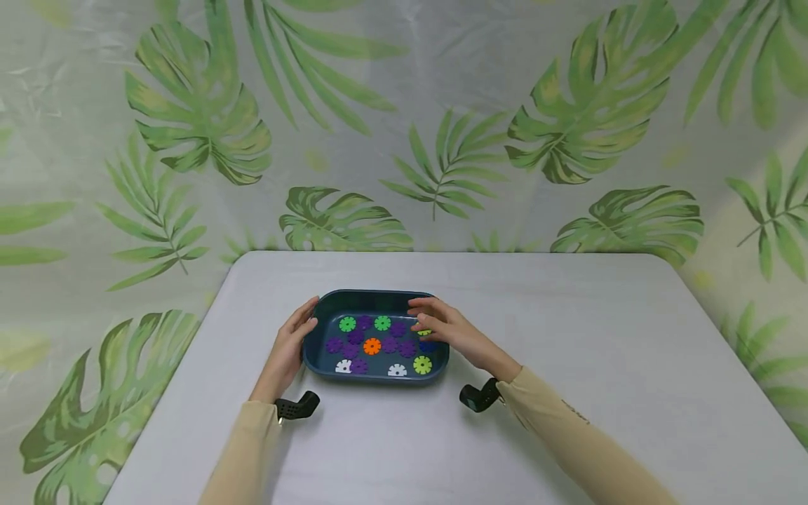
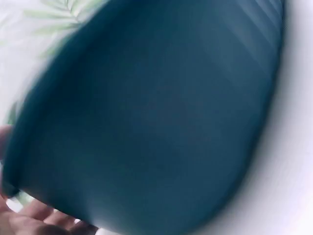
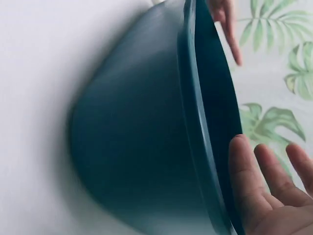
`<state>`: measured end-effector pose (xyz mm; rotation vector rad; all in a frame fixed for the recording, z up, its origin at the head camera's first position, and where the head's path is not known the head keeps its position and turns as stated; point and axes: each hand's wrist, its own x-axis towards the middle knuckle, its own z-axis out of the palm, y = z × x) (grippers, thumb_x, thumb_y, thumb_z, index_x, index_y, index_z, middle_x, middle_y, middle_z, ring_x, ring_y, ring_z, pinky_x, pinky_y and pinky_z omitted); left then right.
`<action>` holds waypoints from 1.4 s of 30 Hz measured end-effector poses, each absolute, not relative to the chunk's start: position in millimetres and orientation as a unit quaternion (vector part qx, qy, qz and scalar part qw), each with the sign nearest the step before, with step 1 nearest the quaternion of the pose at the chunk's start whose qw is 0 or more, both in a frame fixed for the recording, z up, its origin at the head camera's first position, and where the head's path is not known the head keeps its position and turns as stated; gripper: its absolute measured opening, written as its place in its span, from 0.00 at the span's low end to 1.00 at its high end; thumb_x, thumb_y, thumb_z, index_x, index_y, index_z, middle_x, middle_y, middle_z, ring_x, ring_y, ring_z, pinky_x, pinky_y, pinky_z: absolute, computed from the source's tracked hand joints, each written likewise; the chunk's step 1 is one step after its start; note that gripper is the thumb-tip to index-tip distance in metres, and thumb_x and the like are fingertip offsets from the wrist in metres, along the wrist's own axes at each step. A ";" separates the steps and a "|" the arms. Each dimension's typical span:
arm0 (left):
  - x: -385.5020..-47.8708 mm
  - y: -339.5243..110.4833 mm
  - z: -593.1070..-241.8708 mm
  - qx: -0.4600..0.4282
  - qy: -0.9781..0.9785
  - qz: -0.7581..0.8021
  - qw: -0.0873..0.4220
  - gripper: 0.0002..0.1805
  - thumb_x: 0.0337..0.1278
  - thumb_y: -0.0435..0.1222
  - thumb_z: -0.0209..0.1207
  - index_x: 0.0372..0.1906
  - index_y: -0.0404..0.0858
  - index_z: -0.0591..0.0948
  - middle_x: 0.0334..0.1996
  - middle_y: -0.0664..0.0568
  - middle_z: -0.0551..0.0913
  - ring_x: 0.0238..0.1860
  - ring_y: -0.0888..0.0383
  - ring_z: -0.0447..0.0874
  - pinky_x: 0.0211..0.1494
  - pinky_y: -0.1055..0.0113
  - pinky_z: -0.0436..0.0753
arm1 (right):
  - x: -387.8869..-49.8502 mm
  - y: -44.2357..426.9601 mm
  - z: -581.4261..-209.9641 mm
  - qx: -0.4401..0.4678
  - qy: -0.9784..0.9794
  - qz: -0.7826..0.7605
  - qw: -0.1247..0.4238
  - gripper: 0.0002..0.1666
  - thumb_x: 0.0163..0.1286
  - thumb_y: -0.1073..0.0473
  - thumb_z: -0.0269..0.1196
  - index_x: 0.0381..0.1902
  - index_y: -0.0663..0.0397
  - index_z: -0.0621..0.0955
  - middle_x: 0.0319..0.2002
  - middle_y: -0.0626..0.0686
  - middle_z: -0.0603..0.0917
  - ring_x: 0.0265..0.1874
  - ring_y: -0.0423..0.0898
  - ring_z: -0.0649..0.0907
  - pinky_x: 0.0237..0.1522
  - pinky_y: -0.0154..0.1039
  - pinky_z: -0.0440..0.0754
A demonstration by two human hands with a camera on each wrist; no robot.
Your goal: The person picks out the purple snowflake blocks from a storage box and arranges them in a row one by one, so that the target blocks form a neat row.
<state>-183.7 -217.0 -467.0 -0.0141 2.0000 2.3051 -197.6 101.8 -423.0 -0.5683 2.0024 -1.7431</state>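
Note:
A dark teal plastic tray sits on the table, holding several notched building discs: purple, green, white, blue, yellow-green and one orange disc. At the tray's left end my left hand holds it, thumb at the rim and fingers along the outer wall; in the left wrist view the fingers show at the tray's lower end. Over the right end hovers my right hand, its fingers spread above a yellow-green disc and the blue disc. The right wrist view shows nothing between those fingers.
A white-covered table lies under the tray, with its far edge against a leaf-patterned cloth backdrop. Black wrist cameras stick out inward from both sleeves, close to the tabletop in front of the tray.

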 end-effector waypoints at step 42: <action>-175.6 -204.0 -490.3 -0.036 0.647 0.762 -0.004 0.24 0.75 0.35 0.41 0.72 0.46 0.64 0.73 0.57 0.55 0.72 0.61 0.45 0.72 0.59 0.50 | -206.1 31.5 -455.2 -0.079 0.812 -0.531 0.228 0.08 0.67 0.75 0.54 0.42 0.71 0.78 0.30 0.58 0.78 0.25 0.46 0.80 0.33 0.38 0.83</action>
